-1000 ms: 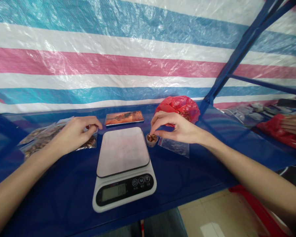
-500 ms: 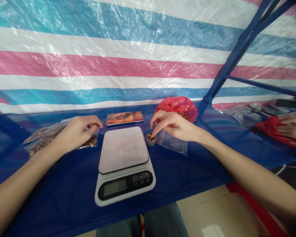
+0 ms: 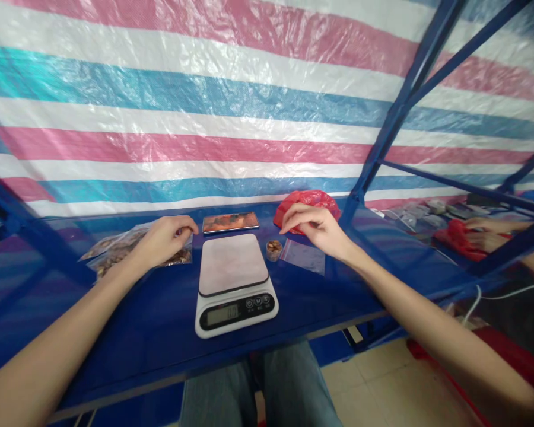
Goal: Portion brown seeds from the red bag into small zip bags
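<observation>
My left hand [image 3: 168, 240] rests by the filled clear zip bags [image 3: 115, 252], its fingers loosely curled in with nothing seen in them. My right hand [image 3: 314, 225] hovers in front of the red plastic bag [image 3: 300, 198], fingers stretched and a little apart, no item visible in them. Just left of and below its fingertips stands a small clear cup [image 3: 274, 251] with brown, nut-like pieces. An empty-looking zip bag [image 3: 306, 257] lies flat under my right wrist. Between my hands sits a white kitchen scale [image 3: 234, 267] with a bare platform; its display reads 0.0.
A phone [image 3: 230, 222] lies behind the scale on the blue table [image 3: 160, 332]. Blue metal posts [image 3: 385, 136] frame the striped sheet [image 3: 196, 107]. At the far right another person's hand [image 3: 485, 225] touches a red bag [image 3: 458, 237].
My right hand has lifted from the small cup, where its fingers were dipping in, and now hovers beside it. The left hand stays by the zip bags. The camera view has shifted.
</observation>
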`<move>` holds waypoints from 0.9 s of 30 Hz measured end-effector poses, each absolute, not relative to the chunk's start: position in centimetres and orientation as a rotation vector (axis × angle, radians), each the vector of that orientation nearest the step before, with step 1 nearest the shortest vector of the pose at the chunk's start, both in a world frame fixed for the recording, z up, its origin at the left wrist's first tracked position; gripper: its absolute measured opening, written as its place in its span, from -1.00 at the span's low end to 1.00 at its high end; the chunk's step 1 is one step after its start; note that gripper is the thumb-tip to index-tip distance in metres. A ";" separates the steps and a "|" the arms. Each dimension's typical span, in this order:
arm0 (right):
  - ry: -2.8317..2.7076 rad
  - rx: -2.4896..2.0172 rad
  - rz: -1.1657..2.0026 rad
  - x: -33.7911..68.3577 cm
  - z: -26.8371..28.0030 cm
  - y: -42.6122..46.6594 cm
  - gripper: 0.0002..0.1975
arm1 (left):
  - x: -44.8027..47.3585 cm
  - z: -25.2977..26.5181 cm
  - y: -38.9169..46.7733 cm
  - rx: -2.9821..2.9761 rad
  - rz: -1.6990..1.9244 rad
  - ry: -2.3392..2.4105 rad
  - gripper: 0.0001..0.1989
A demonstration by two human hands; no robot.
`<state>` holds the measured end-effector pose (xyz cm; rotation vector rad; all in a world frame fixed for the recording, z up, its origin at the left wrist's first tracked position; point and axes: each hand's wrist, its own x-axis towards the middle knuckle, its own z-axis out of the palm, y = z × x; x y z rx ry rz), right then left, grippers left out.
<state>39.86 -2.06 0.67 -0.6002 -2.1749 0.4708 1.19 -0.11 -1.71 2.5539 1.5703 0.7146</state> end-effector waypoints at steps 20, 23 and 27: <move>-2.340 -0.790 0.079 36.9 -1.8 -3.4 -0.93 | 1.3 -1.8 -0.2 2.576 0.719 1.526 -0.64; -2.273 -0.784 0.144 37.3 -2.0 -2.9 -0.92 | 1.2 -1.8 -0.1 2.568 0.712 1.534 -0.64; -2.239 -0.803 0.201 37.8 -2.0 -2.3 -0.91 | 1.2 -1.8 -0.1 2.568 0.690 1.550 -0.64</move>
